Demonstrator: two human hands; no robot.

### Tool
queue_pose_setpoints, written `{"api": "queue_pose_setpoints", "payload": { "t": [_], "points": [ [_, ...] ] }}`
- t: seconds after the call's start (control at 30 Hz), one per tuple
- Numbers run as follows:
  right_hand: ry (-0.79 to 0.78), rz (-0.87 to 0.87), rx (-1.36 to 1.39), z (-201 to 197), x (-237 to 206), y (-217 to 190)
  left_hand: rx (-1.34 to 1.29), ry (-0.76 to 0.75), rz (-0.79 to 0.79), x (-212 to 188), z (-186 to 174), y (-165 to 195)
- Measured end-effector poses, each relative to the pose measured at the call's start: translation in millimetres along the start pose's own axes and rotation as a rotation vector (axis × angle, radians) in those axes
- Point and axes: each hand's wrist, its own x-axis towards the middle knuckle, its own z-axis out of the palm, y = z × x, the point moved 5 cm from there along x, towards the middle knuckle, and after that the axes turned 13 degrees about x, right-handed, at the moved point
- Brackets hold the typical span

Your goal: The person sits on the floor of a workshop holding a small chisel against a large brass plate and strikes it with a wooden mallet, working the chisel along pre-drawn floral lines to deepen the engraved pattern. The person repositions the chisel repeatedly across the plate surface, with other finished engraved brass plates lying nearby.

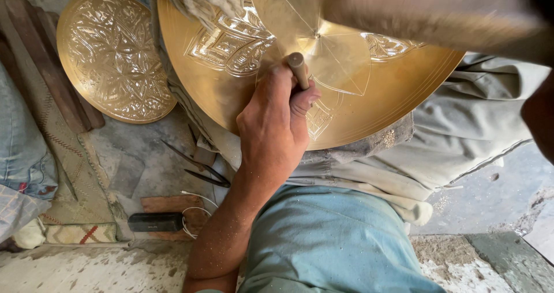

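A large round brass plate (pixel 392 91) leans on my lap, its face scored with fine lines and partly engraved with raised patterns. My left hand (pixel 274 126) rests on its lower middle, fingers closed around a short metal chisel (pixel 298 68) whose blunt top sticks up between thumb and forefinger. The chisel tip is hidden by the hand. A blurred brown shape (pixel 433 16), apparently my right arm in motion, crosses the top right above the plate. Its hand, and anything it might hold, cannot be made out.
A smaller, fully engraved brass plate (pixel 109 56) lies on the floor at upper left beside wooden planks (pixel 46 62). Thin dark metal dividers (pixel 196 169), a black bar (pixel 154 221) on a wood block (pixel 173 203) and a white cord (pixel 193 212) lie left of my arm. Grey cloth (pixel 473 114) pads the plate.
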Motion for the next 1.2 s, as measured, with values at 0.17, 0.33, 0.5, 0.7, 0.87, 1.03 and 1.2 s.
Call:
{"api": "queue_pose_setpoints", "payload": {
  "t": [0.17,0.33,0.5,0.7,0.87,1.03,1.2],
  "points": [
    [-0.005,-0.007,-0.006,-1,1,1,-0.008,-0.039,-0.018,0,5,-2],
    [-0.007,-0.016,-0.003,2,4,1,-0.013,-0.018,0.019,-2,4,0],
    [-0.014,-0.009,0.002,1,4,1,-0.064,-0.080,0.041,4,5,-2],
    [-0.017,-0.007,-0.001,2,4,-2,-0.086,-0.193,0.084,19,0,1],
    [-0.011,0.020,-0.013,3,-3,-5,-0.098,-0.309,0.132,32,0,6],
    [0.002,0.034,-0.018,1,-16,-4,-0.025,-0.415,0.178,35,9,9],
    [-0.006,0.042,-0.032,3,-20,-5,-0.052,-0.335,0.247,36,6,9]
  ]
}}
